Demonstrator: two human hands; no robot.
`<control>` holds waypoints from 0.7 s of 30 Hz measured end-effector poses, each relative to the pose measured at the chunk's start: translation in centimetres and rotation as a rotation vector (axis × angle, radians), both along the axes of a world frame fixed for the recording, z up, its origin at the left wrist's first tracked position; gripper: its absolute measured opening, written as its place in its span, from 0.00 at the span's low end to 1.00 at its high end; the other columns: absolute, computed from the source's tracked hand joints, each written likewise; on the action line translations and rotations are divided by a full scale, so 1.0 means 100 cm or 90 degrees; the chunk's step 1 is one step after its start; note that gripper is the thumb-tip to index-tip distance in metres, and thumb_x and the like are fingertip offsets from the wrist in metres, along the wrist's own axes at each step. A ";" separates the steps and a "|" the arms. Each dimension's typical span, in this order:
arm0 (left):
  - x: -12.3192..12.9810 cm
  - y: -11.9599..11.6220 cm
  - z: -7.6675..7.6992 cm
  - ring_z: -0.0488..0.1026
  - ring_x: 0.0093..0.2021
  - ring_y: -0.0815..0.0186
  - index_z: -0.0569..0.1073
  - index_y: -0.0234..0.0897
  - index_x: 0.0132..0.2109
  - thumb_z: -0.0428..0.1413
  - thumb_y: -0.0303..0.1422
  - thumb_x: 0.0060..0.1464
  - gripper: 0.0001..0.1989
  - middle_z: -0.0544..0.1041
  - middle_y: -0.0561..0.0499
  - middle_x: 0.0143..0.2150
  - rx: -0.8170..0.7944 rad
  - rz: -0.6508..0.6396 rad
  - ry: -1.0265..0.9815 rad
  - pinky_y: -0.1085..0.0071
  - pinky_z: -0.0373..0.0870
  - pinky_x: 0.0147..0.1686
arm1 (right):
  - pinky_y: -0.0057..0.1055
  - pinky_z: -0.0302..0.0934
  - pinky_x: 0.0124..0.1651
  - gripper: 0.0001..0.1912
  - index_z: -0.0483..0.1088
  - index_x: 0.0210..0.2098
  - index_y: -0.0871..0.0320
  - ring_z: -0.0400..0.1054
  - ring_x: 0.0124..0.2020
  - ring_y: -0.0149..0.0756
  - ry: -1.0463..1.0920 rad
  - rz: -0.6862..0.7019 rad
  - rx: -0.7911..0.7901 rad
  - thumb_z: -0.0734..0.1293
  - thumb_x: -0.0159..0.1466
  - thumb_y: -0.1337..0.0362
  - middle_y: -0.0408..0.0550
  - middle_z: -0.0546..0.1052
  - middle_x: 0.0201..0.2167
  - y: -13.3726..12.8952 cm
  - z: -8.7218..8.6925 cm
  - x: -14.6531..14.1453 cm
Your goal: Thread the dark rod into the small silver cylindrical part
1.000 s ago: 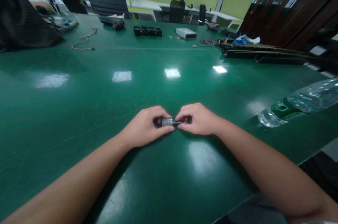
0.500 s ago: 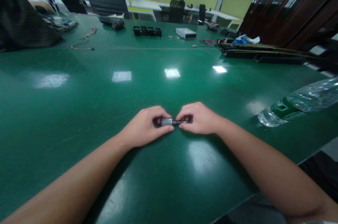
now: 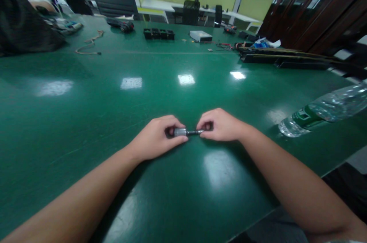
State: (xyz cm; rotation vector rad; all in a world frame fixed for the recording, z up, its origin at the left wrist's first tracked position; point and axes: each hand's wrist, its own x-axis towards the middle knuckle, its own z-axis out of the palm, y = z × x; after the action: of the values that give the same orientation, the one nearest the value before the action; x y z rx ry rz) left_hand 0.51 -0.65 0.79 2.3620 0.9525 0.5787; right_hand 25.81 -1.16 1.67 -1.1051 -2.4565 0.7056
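Just above the green tabletop, my left hand [image 3: 160, 138] is closed around a small grey metallic cylinder [image 3: 180, 132], pinched between thumb and fingers. From the cylinder's right end a thin dark shaft [image 3: 192, 132] runs level toward my right hand [image 3: 219, 125]. The thumb and fingers of my right hand pinch the shaft's far end, which they partly hide. What exactly the parts are is too small to tell.
A clear plastic bottle [image 3: 318, 113] with a green label lies at the right of the green table [image 3: 100, 120]. Farther back are a black slotted holder [image 3: 158, 34], a white box [image 3: 200, 36], a cord [image 3: 88, 44], dark strips [image 3: 283, 57] and a dark bag [image 3: 25, 25].
My right hand has moved slightly right and up, away from my left hand. More of the thin shaft shows between them. My left hand has hardly moved.
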 end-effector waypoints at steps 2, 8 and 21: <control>-0.001 0.000 0.000 0.72 0.34 0.65 0.78 0.38 0.42 0.61 0.44 0.56 0.14 0.76 0.51 0.36 -0.004 0.003 0.000 0.71 0.67 0.34 | 0.25 0.62 0.34 0.08 0.79 0.35 0.61 0.70 0.30 0.28 -0.012 -0.011 -0.021 0.72 0.55 0.70 0.45 0.78 0.31 0.003 0.001 0.006; -0.001 0.001 0.000 0.73 0.35 0.65 0.78 0.39 0.42 0.61 0.44 0.56 0.14 0.77 0.51 0.37 -0.002 0.009 0.005 0.70 0.68 0.36 | 0.25 0.62 0.33 0.08 0.80 0.36 0.61 0.70 0.29 0.29 -0.042 -0.073 -0.084 0.72 0.55 0.69 0.45 0.79 0.29 0.010 0.004 0.020; -0.001 0.002 -0.002 0.73 0.35 0.65 0.78 0.38 0.42 0.62 0.42 0.55 0.14 0.76 0.51 0.37 0.016 0.005 -0.011 0.71 0.68 0.35 | 0.25 0.62 0.34 0.09 0.80 0.37 0.61 0.71 0.30 0.29 0.049 -0.025 -0.080 0.73 0.57 0.65 0.47 0.79 0.32 0.004 -0.003 -0.003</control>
State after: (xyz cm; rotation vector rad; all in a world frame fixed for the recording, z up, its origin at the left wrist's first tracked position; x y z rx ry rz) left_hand 0.44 -0.43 0.54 2.3722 0.9523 0.6159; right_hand 25.48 -0.80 1.37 -1.1451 -2.3472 0.8847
